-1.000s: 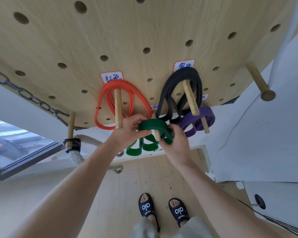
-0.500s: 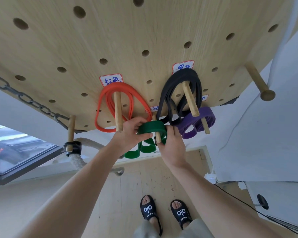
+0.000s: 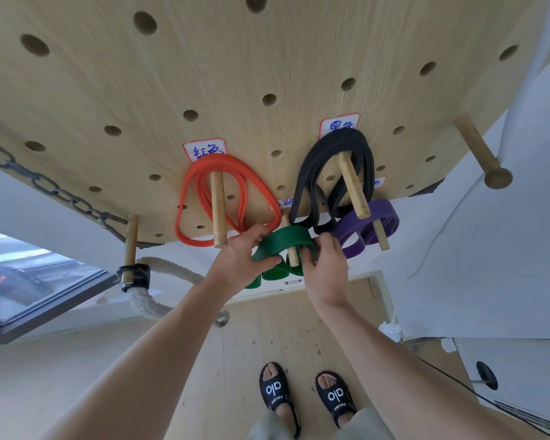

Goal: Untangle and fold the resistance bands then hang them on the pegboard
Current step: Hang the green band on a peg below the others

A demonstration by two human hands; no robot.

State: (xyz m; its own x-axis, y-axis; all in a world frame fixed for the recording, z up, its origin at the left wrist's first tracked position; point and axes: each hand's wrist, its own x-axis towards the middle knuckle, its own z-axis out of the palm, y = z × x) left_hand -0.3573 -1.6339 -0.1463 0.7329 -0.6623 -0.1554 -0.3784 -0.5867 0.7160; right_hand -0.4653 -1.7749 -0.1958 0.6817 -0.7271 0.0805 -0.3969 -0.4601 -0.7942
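Note:
A wooden pegboard [image 3: 235,74] fills the top of the view. A folded green band [image 3: 286,241] is looped over a short wooden peg [image 3: 292,258] near the board's lower edge. My left hand [image 3: 238,258] grips the band's left side, thumb under it. My right hand [image 3: 326,268] holds its right side with curled fingers. A red band [image 3: 200,188] hangs folded on a peg to the left, under a paper label. A black band [image 3: 311,173] hangs on a peg to the right, and a purple band [image 3: 356,227] on a lower peg beside it.
A bare peg [image 3: 480,154] with a round cap sticks out at the right. At the left, a chain [image 3: 45,185] and a thick white rope [image 3: 146,300] hang from a peg [image 3: 129,246]. Below are a wooden floor and my feet in black sandals [image 3: 305,395].
Both hands have pushed the green band further back along its peg toward the board. The peg's tip now shows in front of the band.

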